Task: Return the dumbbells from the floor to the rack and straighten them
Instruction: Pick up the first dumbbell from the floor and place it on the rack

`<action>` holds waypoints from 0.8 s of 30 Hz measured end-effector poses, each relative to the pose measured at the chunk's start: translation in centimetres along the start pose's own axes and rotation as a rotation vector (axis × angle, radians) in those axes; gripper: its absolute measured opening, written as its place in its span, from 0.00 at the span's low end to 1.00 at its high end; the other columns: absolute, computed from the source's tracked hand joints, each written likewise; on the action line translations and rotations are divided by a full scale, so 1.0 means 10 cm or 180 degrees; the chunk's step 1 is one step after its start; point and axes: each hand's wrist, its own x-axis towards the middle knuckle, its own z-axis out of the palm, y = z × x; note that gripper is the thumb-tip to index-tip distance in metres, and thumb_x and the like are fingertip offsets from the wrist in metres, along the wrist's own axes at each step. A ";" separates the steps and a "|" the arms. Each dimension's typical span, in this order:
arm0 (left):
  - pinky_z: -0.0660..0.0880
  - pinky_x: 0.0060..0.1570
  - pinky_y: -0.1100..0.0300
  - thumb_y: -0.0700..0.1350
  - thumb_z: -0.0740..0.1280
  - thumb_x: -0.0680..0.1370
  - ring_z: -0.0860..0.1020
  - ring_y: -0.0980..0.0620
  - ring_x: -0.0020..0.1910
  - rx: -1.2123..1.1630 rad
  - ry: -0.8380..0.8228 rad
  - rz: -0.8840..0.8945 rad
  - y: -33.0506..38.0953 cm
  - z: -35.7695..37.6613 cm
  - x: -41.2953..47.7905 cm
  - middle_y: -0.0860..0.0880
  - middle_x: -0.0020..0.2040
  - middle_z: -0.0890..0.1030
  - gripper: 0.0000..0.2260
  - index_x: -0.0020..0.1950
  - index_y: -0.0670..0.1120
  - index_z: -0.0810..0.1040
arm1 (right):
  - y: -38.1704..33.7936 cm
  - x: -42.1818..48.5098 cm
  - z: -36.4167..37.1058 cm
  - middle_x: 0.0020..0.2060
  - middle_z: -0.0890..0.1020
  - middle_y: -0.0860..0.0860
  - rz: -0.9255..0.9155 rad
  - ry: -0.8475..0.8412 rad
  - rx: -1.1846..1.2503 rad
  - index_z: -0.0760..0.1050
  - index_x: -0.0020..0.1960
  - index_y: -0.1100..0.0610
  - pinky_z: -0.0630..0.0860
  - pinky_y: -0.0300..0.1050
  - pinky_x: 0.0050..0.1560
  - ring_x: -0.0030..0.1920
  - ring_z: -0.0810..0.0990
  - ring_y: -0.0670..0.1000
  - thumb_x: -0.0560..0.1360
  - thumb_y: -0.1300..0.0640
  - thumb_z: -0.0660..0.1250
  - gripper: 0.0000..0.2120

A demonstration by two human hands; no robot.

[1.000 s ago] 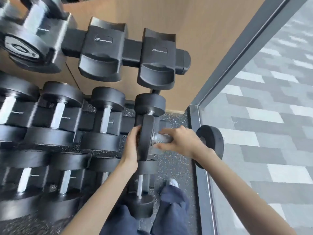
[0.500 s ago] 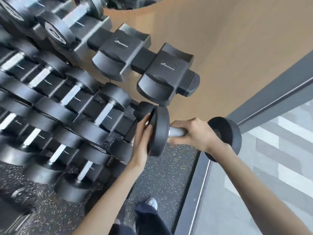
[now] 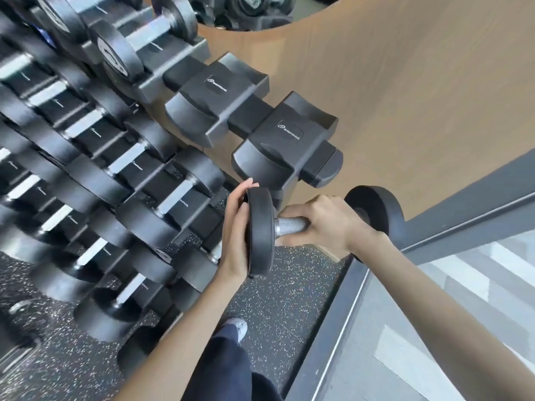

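Note:
I hold a black dumbbell [image 3: 260, 230] level in the air, just below the rack's right end. My right hand [image 3: 321, 224] grips its knurled silver handle. My left hand [image 3: 236, 227] lies flat against the outer face of its left head, fingers straight. The dumbbell's right head [image 3: 376, 209] pokes out beyond my right wrist. Directly above sit two empty black cradles [image 3: 286, 143] on the rack's top tier. The lower tiers of the rack [image 3: 130, 169] hold several black dumbbells with silver handles.
A tan wooden wall [image 3: 390, 82] rises behind the rack. A grey metal frame [image 3: 327, 337] and glass panel run along the right. Speckled black rubber floor [image 3: 275, 299] lies below, with my shoe [image 3: 237, 328] on it.
The dumbbell has risen from the middle tier's height toward the empty top cradles, both hands staying on it. My view has tilted, showing more of the rack's left side.

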 end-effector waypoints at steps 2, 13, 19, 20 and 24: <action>0.67 0.64 0.53 0.55 0.57 0.76 0.72 0.51 0.63 -0.0153 0.0090 -0.0046 -0.03 0.03 0.09 0.45 0.63 0.72 0.21 0.63 0.44 0.70 | 0.09 0.13 -0.02 0.31 0.74 0.49 -0.0070 0.0025 -0.0089 0.75 0.48 0.43 0.64 0.43 0.38 0.41 0.77 0.58 0.62 0.27 0.61 0.25; 0.62 0.67 0.44 0.57 0.57 0.75 0.69 0.47 0.63 -0.0367 0.0798 0.0130 -0.36 0.18 1.00 0.43 0.63 0.72 0.23 0.64 0.43 0.70 | 0.67 1.18 -0.36 0.24 0.69 0.47 -0.0592 -0.0207 -0.0301 0.76 0.47 0.42 0.62 0.42 0.33 0.32 0.72 0.55 0.61 0.28 0.63 0.23; 0.63 0.60 0.48 0.56 0.60 0.74 0.68 0.46 0.59 -0.0838 0.1185 0.0090 -0.48 0.20 1.46 0.48 0.60 0.73 0.19 0.61 0.48 0.72 | 0.93 1.79 -0.43 0.28 0.75 0.48 -0.0891 -0.0267 -0.0514 0.75 0.45 0.44 0.60 0.42 0.35 0.36 0.78 0.58 0.59 0.25 0.55 0.28; 0.63 0.60 0.46 0.56 0.60 0.74 0.68 0.45 0.59 -0.0903 0.1240 0.0062 -0.49 0.21 1.53 0.46 0.60 0.72 0.20 0.62 0.47 0.72 | 0.95 1.87 -0.44 0.28 0.75 0.48 -0.0955 -0.0290 -0.0550 0.75 0.45 0.45 0.60 0.43 0.35 0.36 0.78 0.58 0.59 0.24 0.54 0.29; 0.67 0.60 0.49 0.56 0.60 0.73 0.70 0.47 0.59 -0.0934 0.1519 0.0076 -0.55 0.29 1.66 0.46 0.59 0.73 0.22 0.62 0.44 0.71 | 1.07 2.08 -0.51 0.28 0.75 0.47 -0.1149 -0.0416 -0.0634 0.74 0.45 0.45 0.58 0.42 0.34 0.35 0.76 0.55 0.59 0.24 0.54 0.30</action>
